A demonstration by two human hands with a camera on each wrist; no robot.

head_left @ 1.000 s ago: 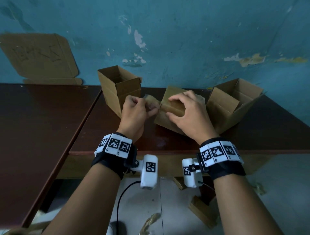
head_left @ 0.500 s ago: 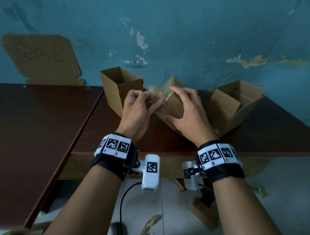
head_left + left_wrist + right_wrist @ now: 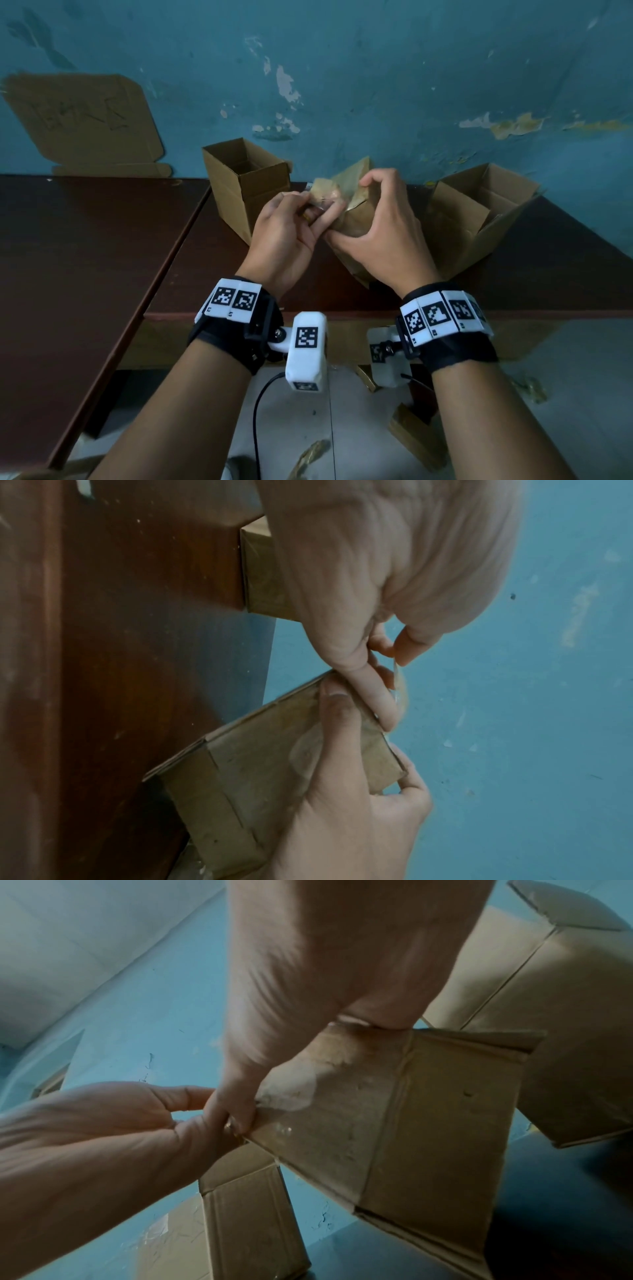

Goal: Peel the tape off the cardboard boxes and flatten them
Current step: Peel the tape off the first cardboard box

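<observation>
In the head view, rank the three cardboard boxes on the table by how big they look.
1. Right open box, largest.
2. Left upright box.
3. Held box, apparently smallest, but the left hand and right hand cover much of it, so that rank is unsure.

Both hands work at a tilted brown cardboard box (image 3: 356,219), wedged between an upright open-topped brown cardboard box (image 3: 236,192) just to its left and a larger open brown cardboard box lying on its side (image 3: 479,219) just to its right. The peeling blue wall (image 3: 376,85) closes the back. The dark brown wooden tabletop (image 3: 85,257) lies bare to the left and along its near edge.
</observation>
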